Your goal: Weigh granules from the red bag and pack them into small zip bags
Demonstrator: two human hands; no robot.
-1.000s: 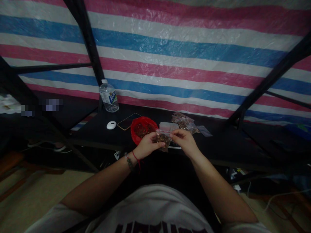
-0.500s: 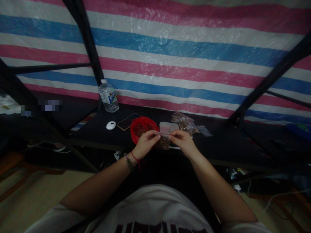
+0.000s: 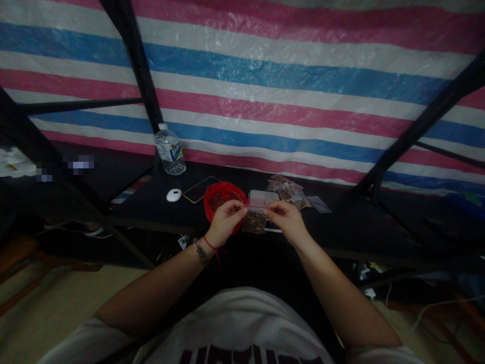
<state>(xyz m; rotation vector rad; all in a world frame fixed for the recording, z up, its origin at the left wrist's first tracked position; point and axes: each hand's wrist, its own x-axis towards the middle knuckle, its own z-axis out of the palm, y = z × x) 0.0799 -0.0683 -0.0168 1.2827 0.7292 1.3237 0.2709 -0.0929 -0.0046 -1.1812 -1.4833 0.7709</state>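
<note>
A small clear plastic bag of brown bits hangs upright between my hands over the near edge of the black table. My left hand pinches the bag's top left corner. My right hand pinches the top right corner. Both hands are closed on its top strip. Just behind my left hand sits a red bag holding more brown bits. A small white scale stands behind the held bag.
A pile of filled small bags lies to the right of the scale, with an empty clear bag beside it. A phone, a white mouse and a water bottle are at the left. A striped tarp hangs behind.
The bag lay tilted in my left hand a second ago. It now hangs straight, held by its top edge, with my two hands drawn slightly apart.
</note>
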